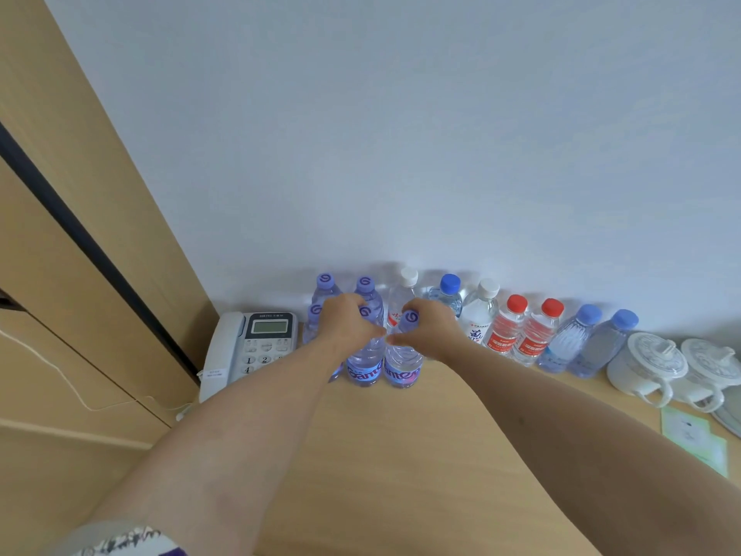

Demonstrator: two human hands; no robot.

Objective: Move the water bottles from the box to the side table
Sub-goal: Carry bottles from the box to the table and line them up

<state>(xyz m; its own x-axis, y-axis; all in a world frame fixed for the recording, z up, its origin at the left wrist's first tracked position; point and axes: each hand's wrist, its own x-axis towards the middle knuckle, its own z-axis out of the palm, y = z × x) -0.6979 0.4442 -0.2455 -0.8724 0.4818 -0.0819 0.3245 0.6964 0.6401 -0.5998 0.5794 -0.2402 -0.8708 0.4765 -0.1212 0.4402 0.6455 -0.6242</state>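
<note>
Pale wall (441, 134) backs a light wooden bench (421, 455) where a person stands with both bare arms stretched forward over a row of water bottles. Left hand (348, 323) grips the top of one purple-labelled bottle (364, 365), its fingers curled down over the neck; right hand (431, 329) holds the neighbouring purple-labelled bottle (403, 367) just below its purple cap (409, 318), thumb and fingers wrapped round the shoulder. Both bottles stand upright on the bench, touching each other, at the front of a cluster of purple-capped bottles (326, 288) set against the wall. To the right, along the wall's foot, runs a line of white-capped bottles (479, 311), a blue-capped bottle (447, 292), two red-capped bottles (521, 327) and two tilted blue-capped bottles (585, 339), then two white lidded cups (657, 367) near the bench's right end. A grey desk phone (252, 349) sits at the left edge, just beside the cluster, against a wooden panel (80, 194). Open bench surface lies in front of the bottles, beneath the forearms; a pale green card (693, 439) rests toward the right edge.
</note>
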